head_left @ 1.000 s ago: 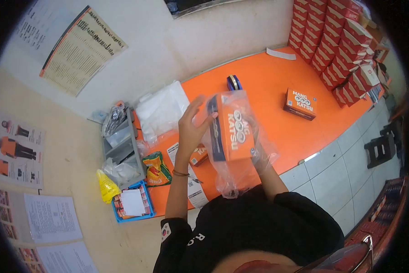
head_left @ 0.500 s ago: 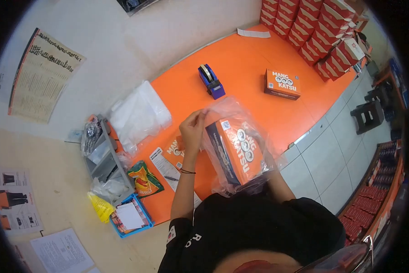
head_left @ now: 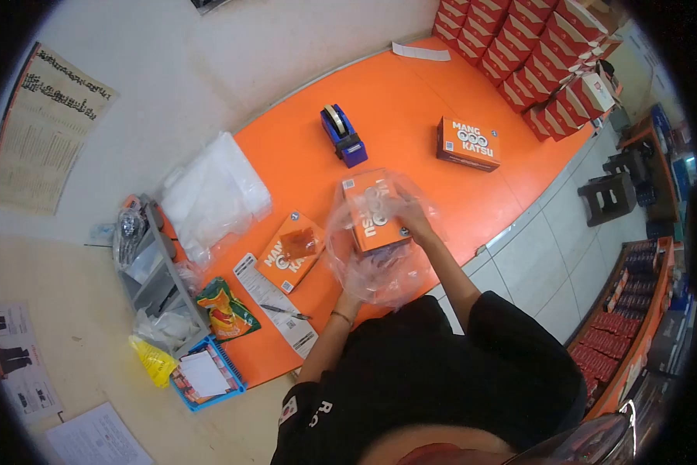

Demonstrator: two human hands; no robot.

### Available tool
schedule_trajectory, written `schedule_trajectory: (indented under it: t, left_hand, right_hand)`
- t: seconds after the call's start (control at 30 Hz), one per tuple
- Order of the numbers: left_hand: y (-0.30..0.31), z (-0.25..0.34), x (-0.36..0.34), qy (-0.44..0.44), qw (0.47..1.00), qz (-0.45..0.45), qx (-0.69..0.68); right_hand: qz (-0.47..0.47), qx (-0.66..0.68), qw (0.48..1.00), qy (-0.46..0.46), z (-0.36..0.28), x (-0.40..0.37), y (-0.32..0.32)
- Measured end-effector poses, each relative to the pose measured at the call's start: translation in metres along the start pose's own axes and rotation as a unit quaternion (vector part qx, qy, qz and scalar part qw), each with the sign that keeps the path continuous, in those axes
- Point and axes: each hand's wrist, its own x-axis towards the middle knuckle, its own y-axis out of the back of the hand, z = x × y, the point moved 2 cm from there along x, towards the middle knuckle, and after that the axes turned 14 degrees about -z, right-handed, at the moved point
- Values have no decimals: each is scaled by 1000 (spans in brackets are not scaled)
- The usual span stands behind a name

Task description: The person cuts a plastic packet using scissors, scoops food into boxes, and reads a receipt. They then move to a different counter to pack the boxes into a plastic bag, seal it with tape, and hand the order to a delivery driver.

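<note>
Now lowering the bagged Mang Katsu box nearer the desk, gripping with the right hand; through plastic bag, not seeing left hand's grip.

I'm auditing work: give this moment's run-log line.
clear plastic bag: around orange rectangular cardboard box | left hand: at bag's near side, partly obscured | right hand: at box's right side

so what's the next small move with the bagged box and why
Probably draw the loose plastic of the clear bag up around the orange box inside it. The plastic spreads slack around the box, no knot or tape can be made out on it, and the left hand and right hand are both at the bag.
</note>
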Motion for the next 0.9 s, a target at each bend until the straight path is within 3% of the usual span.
schedule_trajectory:
  t: [0.03, 0.07, 0.1, 0.13, 0.17, 0.2, 0.23, 0.27, 0.3, 0.33, 0.37, 0.4, 0.47, 0.5, 0.53, 0.6, 0.67, 0.7, 0.73, 0.77, 0.83, 0.87, 0.9]
  left_hand:
    - [1, -10, -6, 76, 945, -6, -317]
    - [5, -10, -16, 76, 944, -8, -320]
    - [5, -5, -28, 108, 950, -86, -279]
    - [2, 1, -38, 140, 947, -165, -236]
    - [-20, 9, -49, 150, 985, -59, -55]
    - [-51, 21, -61, 157, 978, 49, 128]
    - [-58, 28, -69, 163, 978, 44, 121]
    - [-59, 33, -76, 227, 958, 39, 167]
    - [-65, 32, -80, 287, 933, 35, 213]
    - [-83, 32, -76, 286, 935, 32, 208]
    - [-102, 34, -67, 319, 903, -37, 285]
    - [-113, 35, -56, 343, 861, -104, 361]
    - [-114, 27, -38, 315, 857, -136, 384]
    - [-114, 23, -30, 296, 847, -165, 409]
    - [-111, 18, -23, 291, 852, -159, 404]
    - [-101, 5, -10, 266, 908, -126, 298]
    - [-91, -10, 6, 249, 915, -110, 299]
    - [-82, -19, 13, 230, 920, -98, 303]
    - [-56, -33, 17, 192, 929, -134, 286]
    - [-54, -47, 19, 184, 931, -133, 285]
    - [-51, -72, 26, 201, 900, 3, 387]
    - [-50, -74, 29, 236, 868, -26, 435]
    - [-63, -73, 27, 234, 869, -24, 435]
  right_hand:
    - [2, -4, 1000, -2, -6, -2, 0]
    - [-82, -427, 900, 8, -14, -7, -4]
    - [-151, -766, 624, 16, -23, -17, -11]
    - [-143, -534, 833, 33, -51, -46, -9]
    - [-140, -536, 832, 27, -94, -56, 5]
    - [-293, -442, 847, 32, -138, -59, 22]
    - [-435, -333, 836, 36, -165, -56, 41]
    - [-245, -164, 953, 72, -176, -40, 70]
    - [-37, -99, 992, 66, -161, -11, 123]
    - [134, -333, 927, 110, -150, 21, 172]
    - [291, -536, 778, 148, -132, 40, 209]
    - [286, -541, 776, 152, -106, 45, 231]
    - [310, -645, 697, -46, -74, 57, 259]
    - [300, -650, 697, -42, -81, 56, 253]
    - [284, -651, 697, -98, -84, 49, 245]
    - [261, -652, 694, -158, -71, 25, 223]
    - [293, -537, 786, -87, -40, 3, 210]
    - [271, -569, 774, -57, -7, -1, 220]
    - [286, -522, 804, -17, -6, -27, 195]
    - [261, -495, 828, -33, 2, -46, 180]
    - [250, -445, 859, -27, 22, -81, 147]
    - [217, -415, 883, -32, 22, -95, 127]
    - [209, -420, 883, 0, 24, -105, 112]
